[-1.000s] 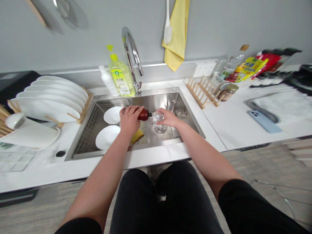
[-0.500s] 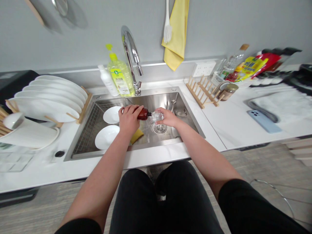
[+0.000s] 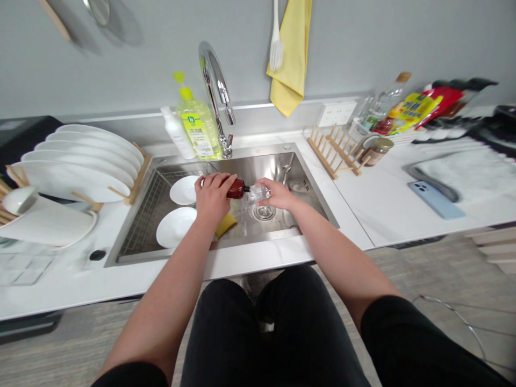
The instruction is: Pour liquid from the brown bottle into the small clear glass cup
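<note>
- Left hand hides the rear of the bottle.
- Right hand partly covers the glass, contents unclear.
- Towel and brush cut off at the top.
- Jar: print too small to read.

glossy dark-red bottle; shiny clear vessel; brushed-metal rectangular sink; polished chrome curved faucet; yellow cloth, matt; pale wooden pegged rack; smooth white table.

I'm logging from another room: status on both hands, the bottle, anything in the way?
Left hand gripping reddish-brown bottle, tipped sideways, neck toward clear container. Right hand holding that container. Nothing visibly between them; two white dishes in sink, left of bottle.
</note>
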`<control>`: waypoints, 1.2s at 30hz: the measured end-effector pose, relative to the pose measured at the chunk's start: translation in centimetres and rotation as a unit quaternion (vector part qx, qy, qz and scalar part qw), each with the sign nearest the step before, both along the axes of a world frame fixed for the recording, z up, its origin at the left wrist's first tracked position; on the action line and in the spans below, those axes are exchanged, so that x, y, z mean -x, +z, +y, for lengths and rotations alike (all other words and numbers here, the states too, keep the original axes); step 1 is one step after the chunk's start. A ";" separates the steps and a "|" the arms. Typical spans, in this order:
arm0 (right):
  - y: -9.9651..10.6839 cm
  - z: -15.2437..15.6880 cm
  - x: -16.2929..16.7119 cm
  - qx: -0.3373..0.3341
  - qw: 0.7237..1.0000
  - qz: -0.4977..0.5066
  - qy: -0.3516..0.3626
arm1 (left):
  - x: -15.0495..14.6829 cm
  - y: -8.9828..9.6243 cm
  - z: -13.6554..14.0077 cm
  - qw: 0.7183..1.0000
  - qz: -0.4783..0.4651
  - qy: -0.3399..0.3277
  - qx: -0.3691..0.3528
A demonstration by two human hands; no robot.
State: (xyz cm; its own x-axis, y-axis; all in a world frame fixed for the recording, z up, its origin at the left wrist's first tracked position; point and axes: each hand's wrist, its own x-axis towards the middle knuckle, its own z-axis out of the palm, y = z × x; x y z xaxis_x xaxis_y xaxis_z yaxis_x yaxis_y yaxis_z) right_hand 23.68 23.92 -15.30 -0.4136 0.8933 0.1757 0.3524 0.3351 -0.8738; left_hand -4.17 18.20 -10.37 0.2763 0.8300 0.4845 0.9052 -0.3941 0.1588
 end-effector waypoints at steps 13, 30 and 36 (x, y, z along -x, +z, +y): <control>-0.2 0.1 0.1 0.008 1.000 0.015 -0.007 | 0.0 0.0 -0.1 1.000 -0.007 -0.002 -0.007; -0.2 0.2 0.1 0.011 1.000 0.014 0.001 | 0.0 0.2 -0.2 1.000 0.000 -0.002 -0.008; -0.1 0.1 0.1 0.014 1.000 0.022 -0.002 | 0.0 0.2 -0.2 1.000 -0.002 0.001 -0.002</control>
